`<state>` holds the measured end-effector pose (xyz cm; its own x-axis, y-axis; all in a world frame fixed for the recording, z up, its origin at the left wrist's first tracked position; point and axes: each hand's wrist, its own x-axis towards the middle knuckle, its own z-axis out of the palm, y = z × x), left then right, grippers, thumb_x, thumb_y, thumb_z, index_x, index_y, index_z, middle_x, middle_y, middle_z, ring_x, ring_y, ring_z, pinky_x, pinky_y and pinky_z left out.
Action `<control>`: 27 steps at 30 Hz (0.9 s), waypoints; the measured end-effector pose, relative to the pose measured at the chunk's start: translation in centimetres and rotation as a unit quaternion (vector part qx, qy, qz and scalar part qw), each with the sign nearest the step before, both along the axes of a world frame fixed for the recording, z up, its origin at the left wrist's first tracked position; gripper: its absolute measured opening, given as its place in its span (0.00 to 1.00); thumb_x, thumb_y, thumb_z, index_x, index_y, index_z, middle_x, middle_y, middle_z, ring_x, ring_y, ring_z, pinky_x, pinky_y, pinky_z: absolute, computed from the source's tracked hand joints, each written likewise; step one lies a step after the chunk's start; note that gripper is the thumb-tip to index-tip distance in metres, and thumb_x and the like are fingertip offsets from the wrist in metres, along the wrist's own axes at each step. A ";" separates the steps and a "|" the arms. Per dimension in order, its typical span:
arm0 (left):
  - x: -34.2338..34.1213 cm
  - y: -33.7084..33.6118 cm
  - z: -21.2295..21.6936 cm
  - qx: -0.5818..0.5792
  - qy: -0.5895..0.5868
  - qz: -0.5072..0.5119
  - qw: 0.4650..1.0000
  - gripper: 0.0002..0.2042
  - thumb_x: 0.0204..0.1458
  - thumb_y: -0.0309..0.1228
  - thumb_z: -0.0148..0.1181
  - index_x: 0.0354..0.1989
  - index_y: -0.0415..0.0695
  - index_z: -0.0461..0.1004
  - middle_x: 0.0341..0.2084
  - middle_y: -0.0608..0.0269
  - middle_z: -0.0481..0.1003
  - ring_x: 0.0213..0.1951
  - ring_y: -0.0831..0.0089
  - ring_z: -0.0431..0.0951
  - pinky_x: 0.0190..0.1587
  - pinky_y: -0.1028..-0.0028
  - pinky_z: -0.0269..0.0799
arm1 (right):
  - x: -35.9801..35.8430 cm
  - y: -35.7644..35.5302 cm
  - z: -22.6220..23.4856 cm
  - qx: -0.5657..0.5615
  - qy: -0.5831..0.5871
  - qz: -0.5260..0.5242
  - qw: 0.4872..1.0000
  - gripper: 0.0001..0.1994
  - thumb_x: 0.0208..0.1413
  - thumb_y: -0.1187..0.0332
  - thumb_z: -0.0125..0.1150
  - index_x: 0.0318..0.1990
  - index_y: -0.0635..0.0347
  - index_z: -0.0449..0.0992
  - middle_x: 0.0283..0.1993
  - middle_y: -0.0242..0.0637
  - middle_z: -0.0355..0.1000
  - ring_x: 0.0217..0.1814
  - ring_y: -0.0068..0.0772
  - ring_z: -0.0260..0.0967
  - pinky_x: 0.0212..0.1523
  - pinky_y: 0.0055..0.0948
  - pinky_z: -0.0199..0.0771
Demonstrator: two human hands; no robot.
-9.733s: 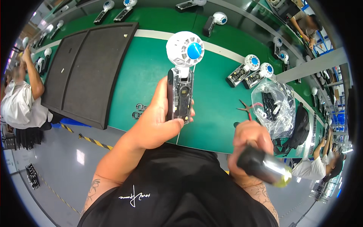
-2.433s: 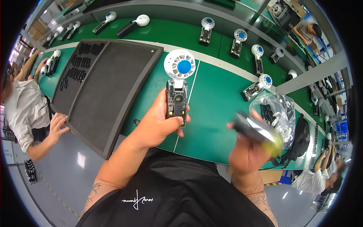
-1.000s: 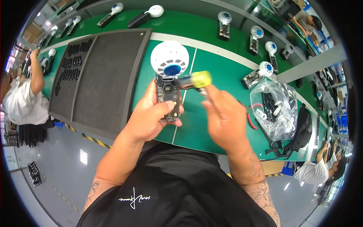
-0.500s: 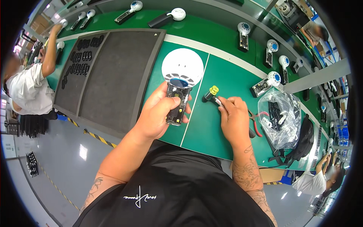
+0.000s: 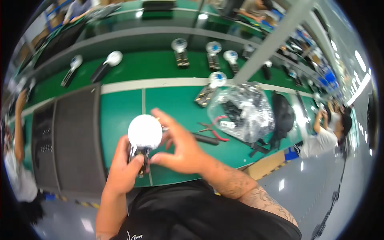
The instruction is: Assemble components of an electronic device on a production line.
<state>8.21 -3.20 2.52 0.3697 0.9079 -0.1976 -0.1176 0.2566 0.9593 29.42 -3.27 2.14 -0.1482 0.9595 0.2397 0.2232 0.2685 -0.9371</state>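
A worker's left hand (image 5: 126, 170) wraps around the dark handle of a small handheld fan (image 5: 143, 136), holding it upright above the near edge of the green table (image 5: 120, 108), its round white head turned toward the camera. The right hand (image 5: 180, 150) is at the fan's right side, thumb and forefinger drawn together against the handle just below the head while the other fingers fan out loosely above. Just behind that hand, a dark cylindrical tool (image 5: 206, 139) lies on the table, with red-handled pliers (image 5: 216, 128) beside it. Farther right sits a clear plastic bag (image 5: 242, 112) holding dark parts, and a black bag (image 5: 282, 116) rests near the table's edge. Dark grey foam trays (image 5: 76, 136) cover the table to the left. More fans with white heads (image 5: 214, 50) stand in a row along the far side, beyond a pale stripe. Another person (image 5: 328, 134) stands on the grey floor at right, and a further person's arm (image 5: 20, 120) reaches in at far left
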 end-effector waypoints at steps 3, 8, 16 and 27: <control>0.8 -0.7 -0.4 0.016 -0.003 -0.069 0.997 0.27 0.57 0.21 0.51 0.68 0.35 0.61 0.46 0.50 0.75 0.37 0.69 0.77 0.37 0.73 0.76 | 0.7 0.1 0.6 0.036 0.016 0.006 0.999 0.39 0.53 0.62 0.75 0.72 0.62 0.65 0.54 0.42 0.75 0.42 0.32 0.74 0.44 0.29 0.77; -0.1 -0.2 -0.5 0.032 -0.066 -0.144 0.987 0.34 0.54 0.19 0.54 0.73 0.34 0.57 0.52 0.47 0.74 0.40 0.66 0.79 0.42 0.69 0.79 | 0.8 1.2 0.1 -0.121 0.197 0.046 0.972 0.26 0.62 0.61 0.68 0.63 0.62 0.68 0.44 0.36 0.79 0.35 0.30 0.73 0.39 0.26 0.77; -6.2 -0.3 -2.0 0.047 -0.247 0.074 0.965 0.43 0.49 0.17 0.55 0.78 0.40 0.48 0.63 0.43 0.68 0.49 0.61 0.77 0.53 0.63 0.78 | -4.3 3.5 -2.8 -0.070 0.016 0.102 0.992 0.29 0.63 0.59 0.70 0.65 0.66 0.70 0.61 0.47 0.70 0.50 0.36 0.73 0.49 0.36 0.78; -8.3 -0.9 -2.1 0.125 -0.192 0.147 0.962 0.44 0.48 0.15 0.50 0.78 0.41 0.46 0.66 0.42 0.66 0.54 0.60 0.75 0.54 0.62 0.78 | -11.6 1.5 -6.3 0.161 -0.324 0.199 0.911 0.20 0.54 0.68 0.72 0.55 0.62 0.78 0.55 0.43 0.73 0.51 0.48 0.71 0.55 0.43 0.75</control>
<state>-0.05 -4.12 0.38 0.0911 0.9860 0.1396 -0.5074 -0.0747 0.8584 17.85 -1.74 -4.18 -0.6786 0.6949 0.2379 0.5265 0.6860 -0.5021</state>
